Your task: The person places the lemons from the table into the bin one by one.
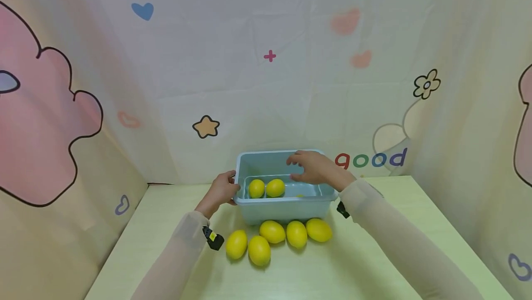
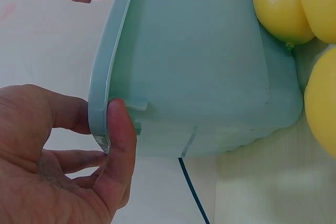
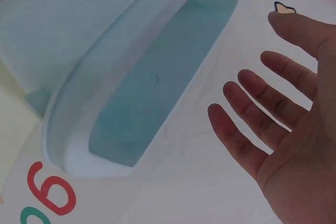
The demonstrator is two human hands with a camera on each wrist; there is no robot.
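Observation:
A light blue plastic bin point(image 1: 287, 210) stands on the table. My left hand point(image 1: 222, 190) pinches its left rim; in the left wrist view the rim point(image 2: 100, 87) passes between thumb and fingers. Above the bin's right part hovers my right hand point(image 1: 314, 167), its fingers point(image 3: 247, 135) spread and slightly bent around nothing. Inside, two yellow lemons point(image 1: 275, 188) lie at the left, and a sliver of another yellow thing point(image 1: 300, 195) shows behind the front wall. Several more lemons point(image 1: 297, 234) lie in a loose row before the bin, close to its front wall.
The pale table point(image 1: 174, 217) runs back to a printed curtain point(image 1: 232, 83) just behind the bin. Curtain also hangs at both sides. A small black device point(image 1: 214, 238) is strapped to the left wrist, another point(image 1: 342, 209) to the right.

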